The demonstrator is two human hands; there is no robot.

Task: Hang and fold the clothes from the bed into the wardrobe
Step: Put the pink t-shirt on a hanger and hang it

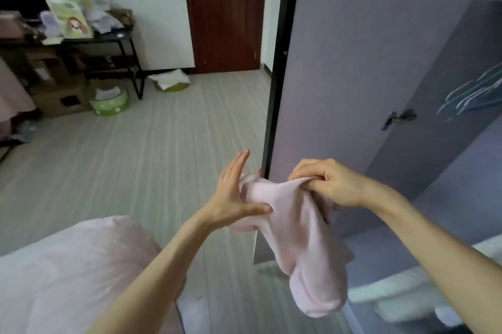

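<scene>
Now both hands are raised in front of the person and share one pale pink garment (301,227), which is in the air and touches neither the bed nor the wardrobe. The right hand (326,184) has its fingers curled around the upper edge of the cloth and bunches it tightly. The left hand (236,192) is mostly spread, its fingers straight and pointing up, and only its thumb presses the cloth against the palm side. Between the hands the fabric runs almost level, and below the right hand the rest hangs down in a loose fold, so the long axis of the garment goes down and a little toward the person. The wardrobe door (366,67) stands open just behind and to the right of the right hand, and some hangers (472,94) show further to the right and above it, well apart from the cloth. The bed (68,271) lies below and to the left of the left hand. I judge the right hand is the nearer one to the wardrobe, so the garment would probably travel to that side, once it is straightened.
</scene>
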